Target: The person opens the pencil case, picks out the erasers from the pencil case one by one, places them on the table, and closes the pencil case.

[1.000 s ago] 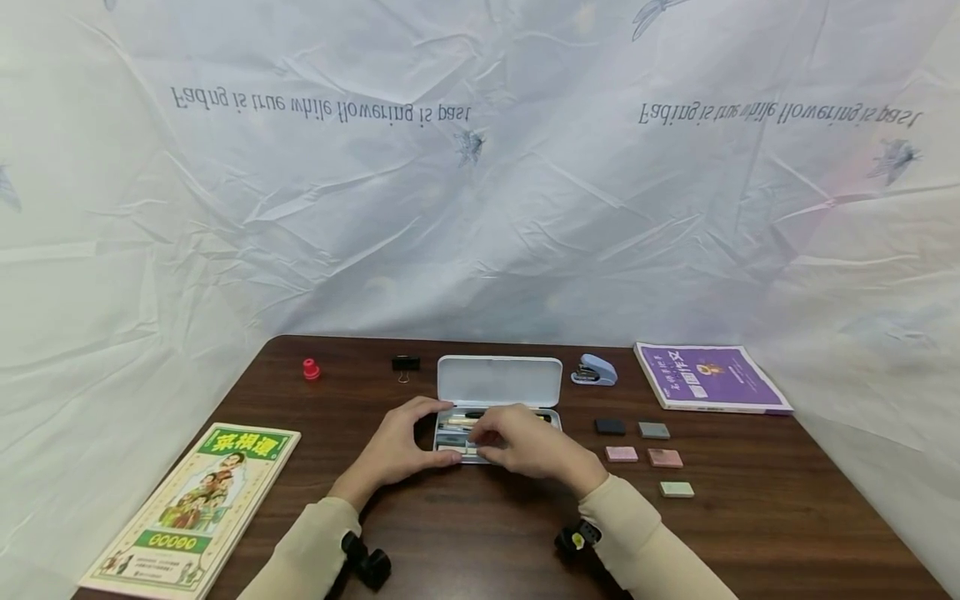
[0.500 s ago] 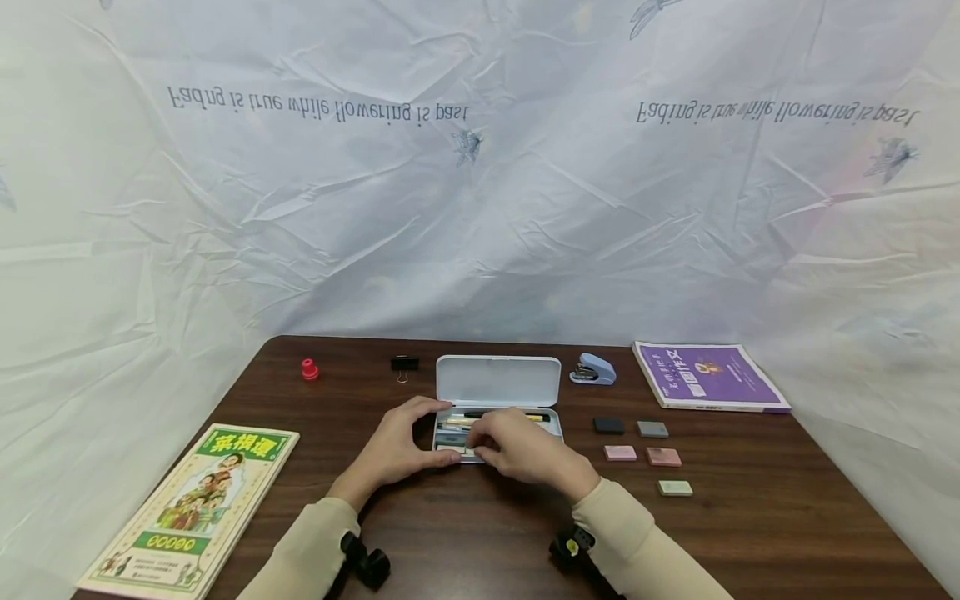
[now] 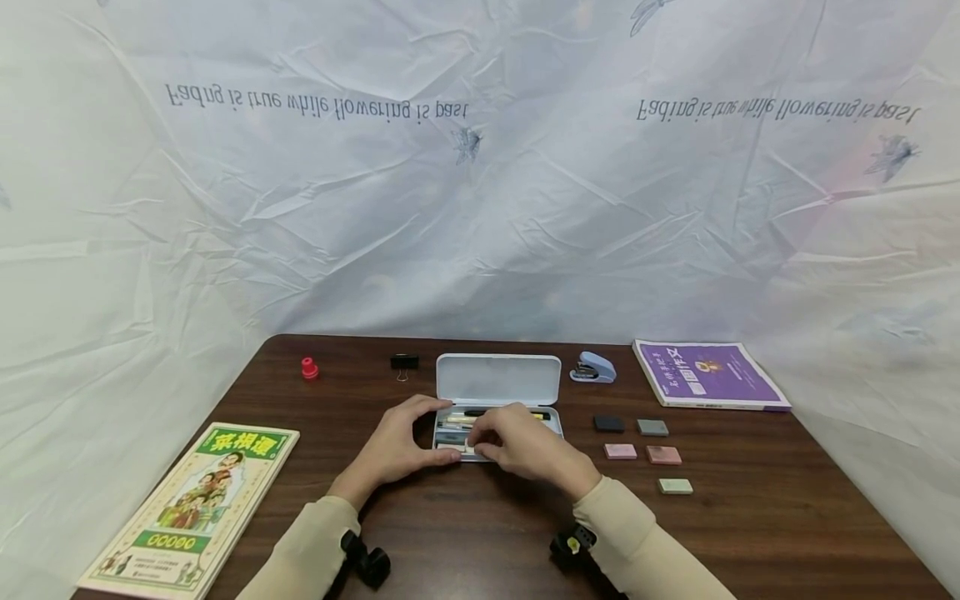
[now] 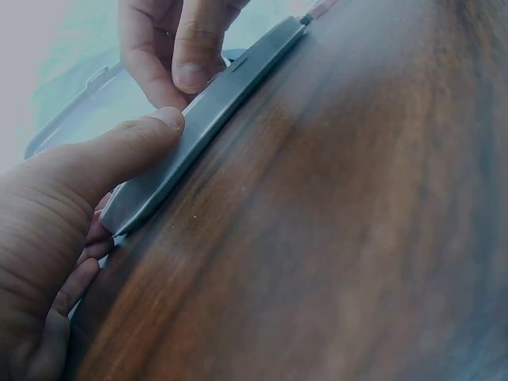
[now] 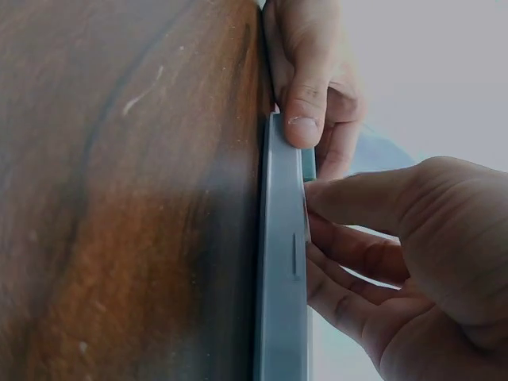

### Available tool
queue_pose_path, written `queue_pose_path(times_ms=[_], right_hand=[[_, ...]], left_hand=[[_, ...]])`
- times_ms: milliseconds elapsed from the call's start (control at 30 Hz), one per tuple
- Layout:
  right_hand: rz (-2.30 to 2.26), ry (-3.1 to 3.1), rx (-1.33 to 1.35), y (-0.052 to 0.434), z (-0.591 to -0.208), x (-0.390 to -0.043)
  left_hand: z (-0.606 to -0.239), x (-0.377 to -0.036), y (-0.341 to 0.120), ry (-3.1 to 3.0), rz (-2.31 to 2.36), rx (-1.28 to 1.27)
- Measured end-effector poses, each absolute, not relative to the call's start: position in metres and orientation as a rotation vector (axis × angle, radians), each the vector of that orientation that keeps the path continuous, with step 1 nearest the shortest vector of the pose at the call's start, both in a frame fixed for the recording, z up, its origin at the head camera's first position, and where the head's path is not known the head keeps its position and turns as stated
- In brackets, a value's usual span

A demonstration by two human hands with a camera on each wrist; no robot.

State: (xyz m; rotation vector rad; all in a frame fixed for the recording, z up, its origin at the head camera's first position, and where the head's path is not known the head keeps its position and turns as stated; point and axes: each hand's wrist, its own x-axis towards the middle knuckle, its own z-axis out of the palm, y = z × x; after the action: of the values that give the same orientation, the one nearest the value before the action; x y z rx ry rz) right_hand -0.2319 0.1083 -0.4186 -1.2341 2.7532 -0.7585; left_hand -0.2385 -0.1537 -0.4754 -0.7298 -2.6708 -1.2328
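Observation:
An open light-blue pencil case (image 3: 498, 380) lies in the middle of the table with its lid raised at the back. My left hand (image 3: 393, 443) grips its left end, the thumb pressing on the front rim in both wrist views. My right hand (image 3: 528, 446) reaches into the tray, thumb and fingers pinching a small whitish eraser (image 3: 469, 447), mostly hidden by the fingertips. Behind them in the tray lie pens, among them a black-and-yellow one (image 3: 542, 415). In the right wrist view, the right thumb (image 5: 349, 198) sits just inside the front wall (image 5: 282, 278).
Right of the case are several erasers: black (image 3: 609, 424), grey (image 3: 652, 427), pink (image 3: 620, 451), reddish (image 3: 664, 455) and pale green (image 3: 676, 486). A blue stapler (image 3: 593, 367), purple book (image 3: 711, 375), black binder clip (image 3: 405, 362), red stamp-like piece (image 3: 310, 367) and green-and-cream book (image 3: 191, 508) lie around.
The right hand has shifted slightly left, its fingertips staying in the front part of the tray. The left hand keeps its grip on the pencil case.

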Motion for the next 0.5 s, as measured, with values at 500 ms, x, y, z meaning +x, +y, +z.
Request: queue_pose_path(times_ms=[500], right_hand=[[-0.876,2.812,-1.216,0.125,-0.398,-0.231]], left_hand=[[-0.475,-0.239,-0.154,-2.67,-1.229,-0.73]])
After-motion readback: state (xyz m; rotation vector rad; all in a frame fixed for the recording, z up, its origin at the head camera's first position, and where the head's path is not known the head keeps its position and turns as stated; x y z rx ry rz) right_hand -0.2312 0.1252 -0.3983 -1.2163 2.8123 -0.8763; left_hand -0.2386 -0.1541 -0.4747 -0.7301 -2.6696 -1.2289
